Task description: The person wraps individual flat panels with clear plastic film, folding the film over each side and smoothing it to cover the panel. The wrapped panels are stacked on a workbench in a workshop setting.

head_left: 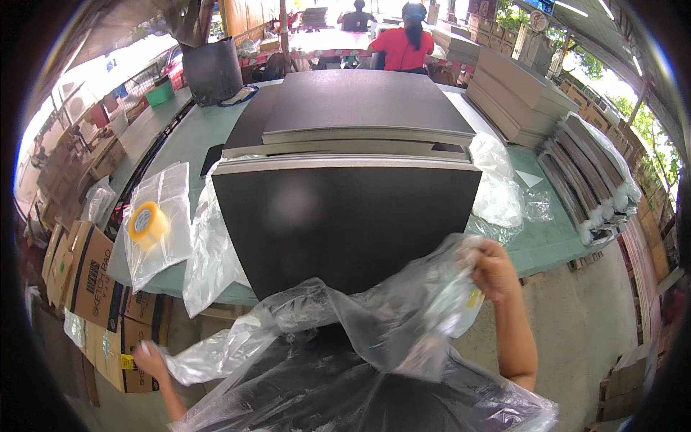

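Note:
A large clear plastic bag [381, 317] spreads across the front, crumpled along its upper edge. At the right, my right hand [493, 270] is closed on a bunched corner of it, raised near the table's front edge. Low at the left, my left hand [150, 360] pinches the other end of that edge; it is slightly blurred. Dark board shows through the lower part of the plastic. Just beyond stands a stack of black boards [345, 223], its pale edges uppermost and its front face tilted toward me. More black boards [360, 101] lie flat behind it.
On the green table [554, 237] are a roll of yellowish tape [149, 225] on plastic bags at left, loose plastic [497, 187] at right, and stacks of grey boards [522, 97]. Cardboard boxes [90, 270] stand low at left. A person in red [404, 49] sits far back.

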Tool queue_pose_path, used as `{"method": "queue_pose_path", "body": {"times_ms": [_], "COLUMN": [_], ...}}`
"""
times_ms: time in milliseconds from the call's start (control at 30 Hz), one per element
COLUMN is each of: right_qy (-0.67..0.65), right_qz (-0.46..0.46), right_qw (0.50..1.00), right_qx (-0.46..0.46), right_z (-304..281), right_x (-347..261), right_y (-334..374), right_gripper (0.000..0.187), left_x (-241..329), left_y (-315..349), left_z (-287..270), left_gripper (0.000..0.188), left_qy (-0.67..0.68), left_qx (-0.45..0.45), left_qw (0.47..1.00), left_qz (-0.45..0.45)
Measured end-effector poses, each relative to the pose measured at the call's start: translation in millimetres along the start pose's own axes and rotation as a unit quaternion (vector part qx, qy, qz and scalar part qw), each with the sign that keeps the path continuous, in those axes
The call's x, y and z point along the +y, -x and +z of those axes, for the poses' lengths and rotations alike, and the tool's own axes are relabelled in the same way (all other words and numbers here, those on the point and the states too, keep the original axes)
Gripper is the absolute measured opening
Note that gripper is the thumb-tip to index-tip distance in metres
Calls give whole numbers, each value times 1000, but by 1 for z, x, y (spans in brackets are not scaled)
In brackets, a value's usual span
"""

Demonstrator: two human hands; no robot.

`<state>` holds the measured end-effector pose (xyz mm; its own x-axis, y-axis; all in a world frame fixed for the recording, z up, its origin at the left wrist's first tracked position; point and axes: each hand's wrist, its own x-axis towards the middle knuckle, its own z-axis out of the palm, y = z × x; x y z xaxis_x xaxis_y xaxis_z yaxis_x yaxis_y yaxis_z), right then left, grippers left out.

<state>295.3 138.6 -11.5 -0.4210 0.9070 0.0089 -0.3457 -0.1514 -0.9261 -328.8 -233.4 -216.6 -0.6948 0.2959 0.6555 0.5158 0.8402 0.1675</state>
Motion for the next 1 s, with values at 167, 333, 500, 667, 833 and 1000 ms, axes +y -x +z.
{"method": "queue_pose_path", "body": {"times_ms": [167, 333, 500, 667, 833, 1000], "right_qy": [35, -23, -232, -231, 267, 80], "right_qz": [110, 122, 181, 91, -30, 70], "right_qw": [975, 967, 924, 941, 914, 955], "right_qx": [-189, -223, -245, -231, -304, -276], "right_z": [80, 121, 111, 44, 111, 105], "right_x": [32, 65, 72, 37, 67, 64], "right_y": [-17, -10, -11, -15, -11, -21], "right_gripper": [24, 24, 44, 46, 36, 25], "left_x": [273, 416, 407, 306, 384, 392], "left_y": [-42, -6, 9, -35, -19, -8], "left_z": [-121, -213, -182, -106, -189, -185], "left_gripper": [17, 21, 19, 13, 19, 21], "left_qy": [419, 507, 523, 510, 448, 475], "left_qx": [-186, -539, -562, -533, -516, -545], "left_qw": [884, 542, 524, 666, 585, 566], "left_qz": [94, 398, 370, 107, 438, 395]}}
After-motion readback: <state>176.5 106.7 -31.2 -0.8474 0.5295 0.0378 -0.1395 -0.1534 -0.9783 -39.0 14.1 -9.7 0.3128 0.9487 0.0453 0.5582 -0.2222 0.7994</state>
